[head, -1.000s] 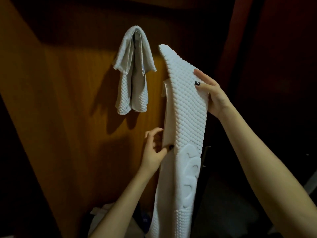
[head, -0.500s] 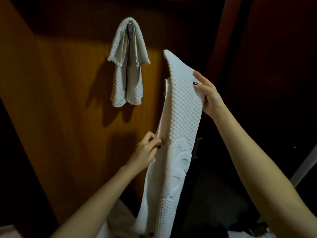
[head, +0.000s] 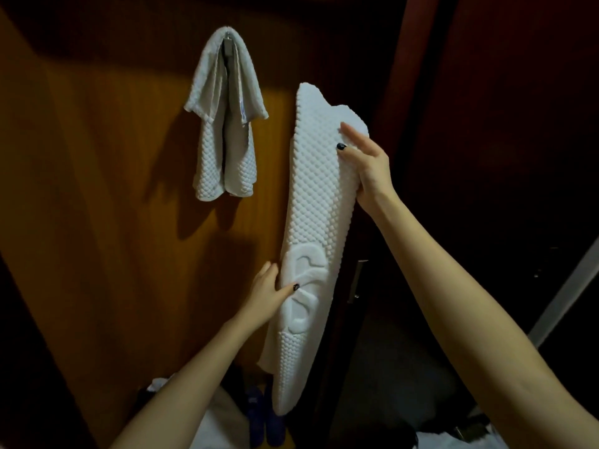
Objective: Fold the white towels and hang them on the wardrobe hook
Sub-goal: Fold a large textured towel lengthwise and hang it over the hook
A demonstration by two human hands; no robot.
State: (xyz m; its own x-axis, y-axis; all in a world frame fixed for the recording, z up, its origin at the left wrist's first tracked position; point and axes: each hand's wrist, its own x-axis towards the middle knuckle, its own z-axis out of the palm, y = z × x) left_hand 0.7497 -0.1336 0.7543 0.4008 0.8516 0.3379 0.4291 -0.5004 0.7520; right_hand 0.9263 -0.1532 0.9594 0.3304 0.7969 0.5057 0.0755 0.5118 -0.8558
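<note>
A long white waffle towel (head: 319,202) hangs lengthwise in front of the wooden wardrobe panel (head: 113,205), folded into a narrow strip with an embossed logo low down. My right hand (head: 366,166) grips its upper right edge, thumb on the front. My left hand (head: 270,294) pinches its left edge at the logo, thumb across the front. A second white towel (head: 225,124) hangs folded over a metal hook (head: 229,43) up and to the left, apart from both hands.
A dark wardrobe door (head: 486,124) stands at the right, with a metal handle (head: 358,280) just behind the towel. Dark blue items (head: 262,416) and white cloth (head: 210,426) lie at the bottom.
The held towel has been closed into a narrower strip. My left hand slid from inside its left edge to grip the outside at the logo. My right hand shifted slightly lower.
</note>
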